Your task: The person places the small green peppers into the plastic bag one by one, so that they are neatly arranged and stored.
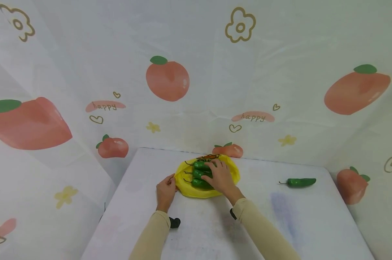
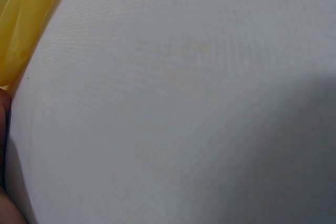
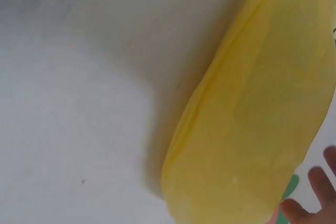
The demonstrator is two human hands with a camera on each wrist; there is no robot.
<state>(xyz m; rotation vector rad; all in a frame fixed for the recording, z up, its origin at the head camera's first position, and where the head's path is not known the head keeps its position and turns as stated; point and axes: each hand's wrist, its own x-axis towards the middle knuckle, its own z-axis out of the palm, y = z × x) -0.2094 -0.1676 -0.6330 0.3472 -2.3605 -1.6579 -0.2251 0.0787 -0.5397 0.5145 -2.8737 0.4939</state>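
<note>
A yellow plastic bag (image 1: 186,192) lies spread with its mouth wide, dark and orange print at its back rim. Inside it three green chili peppers (image 1: 199,174) lie side by side, stems to the left. My left hand (image 1: 166,191) pinches the bag's left rim; in the left wrist view only a sliver of that hand shows beside the yellow plastic (image 2: 21,24). Over the right ends of the peppers is my right hand (image 1: 221,177), its fingers spread; whether they touch a pepper I cannot tell. The right wrist view shows these spread fingers (image 3: 321,186) beyond the bag's side (image 3: 247,119).
Another green chili pepper (image 1: 301,182) lies alone on the right of the white table (image 1: 248,231). A printed white curtain (image 1: 202,119) stands behind and on both sides. A black wrist device (image 1: 174,222) sits by the left sleeve.
</note>
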